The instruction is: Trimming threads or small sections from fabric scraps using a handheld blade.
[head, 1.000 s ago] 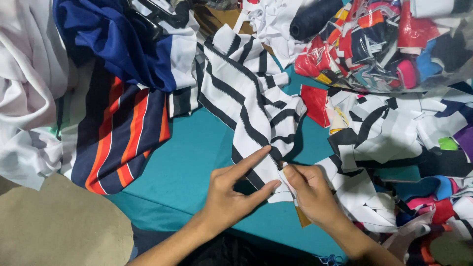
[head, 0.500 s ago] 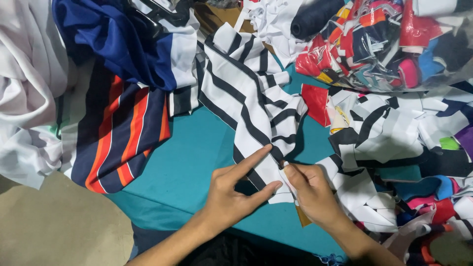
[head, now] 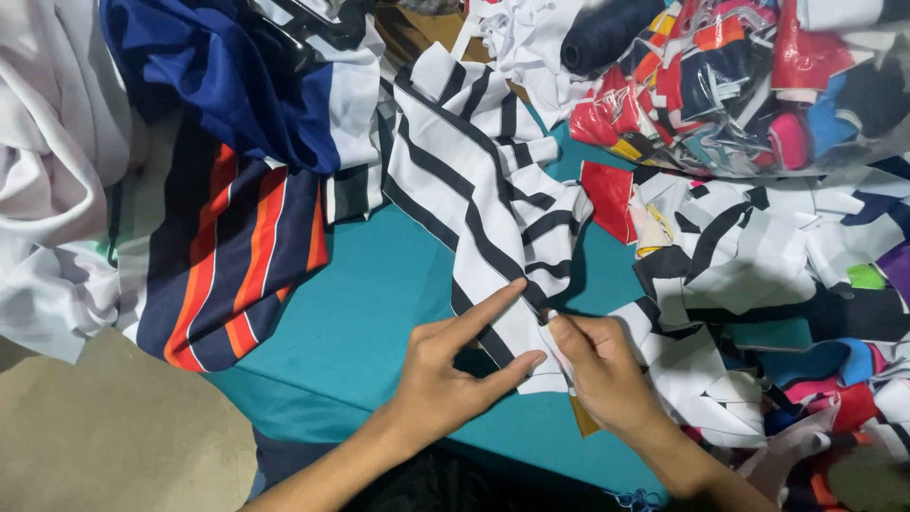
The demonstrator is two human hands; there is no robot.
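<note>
A long strip of white fabric with black stripes [head: 474, 180] lies across a teal cloth-covered table [head: 370, 313]. My left hand [head: 450, 370] pinches the strip's near end between forefinger and thumb, the forefinger stretched out along the fabric. My right hand [head: 597, 365] grips the same end just to the right, fingers curled on its edge. A small tan object [head: 583, 417] shows under my right hand; what it is cannot be made out.
A navy piece with red and orange stripes [head: 237, 256] lies at left beside white cloth [head: 47, 171] and a blue garment [head: 218, 85]. Black-and-white offcuts [head: 739, 256] pile at right. A clear bag of coloured scraps [head: 749, 76] sits top right.
</note>
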